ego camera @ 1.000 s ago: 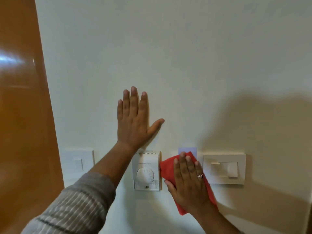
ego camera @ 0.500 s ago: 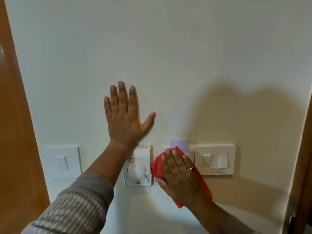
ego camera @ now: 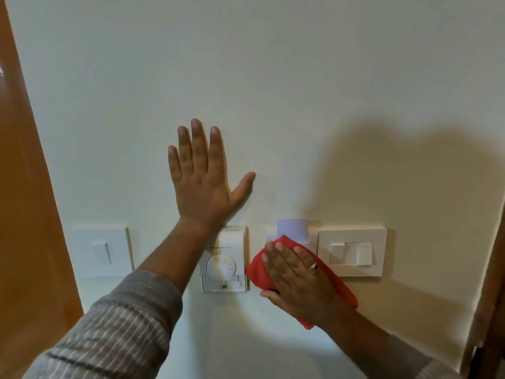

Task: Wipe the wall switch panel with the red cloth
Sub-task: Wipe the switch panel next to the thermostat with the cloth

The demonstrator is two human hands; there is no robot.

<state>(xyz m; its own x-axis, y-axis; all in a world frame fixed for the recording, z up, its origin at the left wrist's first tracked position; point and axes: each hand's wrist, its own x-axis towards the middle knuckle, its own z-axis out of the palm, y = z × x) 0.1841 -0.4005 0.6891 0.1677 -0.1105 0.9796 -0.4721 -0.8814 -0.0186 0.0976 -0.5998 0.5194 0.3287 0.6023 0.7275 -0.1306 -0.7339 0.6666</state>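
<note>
Fingers (ego camera: 284,258) of the right hand (ego camera: 297,283) lie flat and together, pressing the red cloth (ego camera: 257,272) against the wall (ego camera: 273,77); they are not curled round it, the cloth is pinned under the palm. A ring (ego camera: 313,266) sits on one of these fingers. The cloth covers most of a small panel (ego camera: 270,233) between the thermostat (ego camera: 226,261) and the double switch (ego camera: 352,251); only the panel's upper left corner and a pale lilac rectangle (ego camera: 292,228) at its top show above the cloth. The cloth's left edge is just beside the thermostat's right side, and its lower end trails out past the wrist, down and to the right.

The left hand (ego camera: 202,181) is spread flat on bare wall above the thermostat, fingers extended upward, thumb out to the right, holding nothing. Its forearm crosses the thermostat's upper left corner, and a grey striped sleeve (ego camera: 109,332) covers the arm lower down.

The thermostat carries a round dial with small numbers and a short line of print above it, too small to read. A single switch (ego camera: 101,251) sits far left, near an orange-brown door (ego camera: 24,214). The double switch has two rockers, with a tiny mark on the right one that cannot be made out. Shadows of head and arm fall on the wall at right.
</note>
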